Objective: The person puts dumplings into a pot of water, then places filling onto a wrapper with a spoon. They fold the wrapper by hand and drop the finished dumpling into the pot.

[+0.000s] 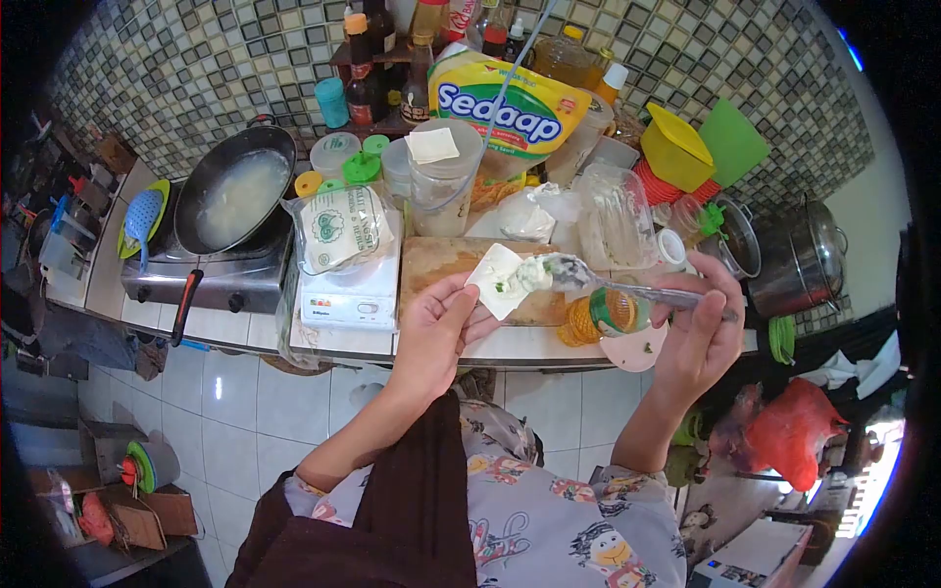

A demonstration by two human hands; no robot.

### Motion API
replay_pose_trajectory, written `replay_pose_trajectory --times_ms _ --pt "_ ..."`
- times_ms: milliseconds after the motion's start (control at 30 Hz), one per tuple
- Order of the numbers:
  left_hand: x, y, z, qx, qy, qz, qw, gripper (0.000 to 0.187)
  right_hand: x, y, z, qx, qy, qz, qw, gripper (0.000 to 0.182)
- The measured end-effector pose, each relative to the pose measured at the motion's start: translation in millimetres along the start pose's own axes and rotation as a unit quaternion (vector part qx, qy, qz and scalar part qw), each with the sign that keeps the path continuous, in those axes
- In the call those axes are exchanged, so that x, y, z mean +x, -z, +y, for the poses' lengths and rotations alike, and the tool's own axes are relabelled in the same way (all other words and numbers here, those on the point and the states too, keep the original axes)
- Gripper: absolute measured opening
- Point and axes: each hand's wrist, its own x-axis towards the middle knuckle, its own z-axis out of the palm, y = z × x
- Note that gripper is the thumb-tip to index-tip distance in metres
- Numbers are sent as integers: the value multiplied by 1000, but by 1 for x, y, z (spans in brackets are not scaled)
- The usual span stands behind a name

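Note:
My left hand [437, 323] holds a square white dumpling wrapper [497, 284] by its left side, above the wooden cutting board [431, 257]. In my right hand [704, 328] is a metal spoon [642, 291], its bowl pointing left. Pale filling with green bits [539, 274] coats the spoon's bowl and meets the wrapper's right part. Some green flecks lie on the wrapper. Below the spoon's handle stands a jar with an amber body [585, 321], partly covered by it.
A pan with cloudy liquid [240, 196] sits on the gas stove [230, 279] at left. A packet of wrappers [343, 230] rests on the white kitchen scale [351, 294]. Behind the board stand a tall plastic container [446, 186], a clear box [616, 220] and a yellow Sedaap bag [510, 108].

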Motion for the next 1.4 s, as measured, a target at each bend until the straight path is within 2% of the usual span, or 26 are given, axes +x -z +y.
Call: replay_pose_trajectory --times_ms 33,267,367,433,500,567,767,1067,1400 --pt "0 0 0 5 -1 3 1000 21 -3 -1 2 11 34 8 999 37" --pt "0 -1 5 31 11 -11 999 21 -19 -2 15 57 88 12 994 43" --pt "0 -4 5 40 3 -8 999 21 -22 2 20 50 130 -11 990 44" --pt "-1 -7 9 45 6 -16 999 22 -23 4 23 50 182 -61 980 42" --pt "-3 -9 12 48 10 -23 999 23 -23 3 22 49 202 -64 976 39" --pt "-3 -11 14 15 29 -28 999 23 -25 6 26 13 246 -74 966 36" --pt "-2 -17 23 -40 65 -31 997 25 -29 9 34 20 290 -85 953 32" --pt "6 -14 22 -100 118 -44 987 27 -41 15 44 2 297 -92 950 32" --pt "15 -9 14 -87 108 -25 990 24 -39 23 45 -16 269 -61 961 29"
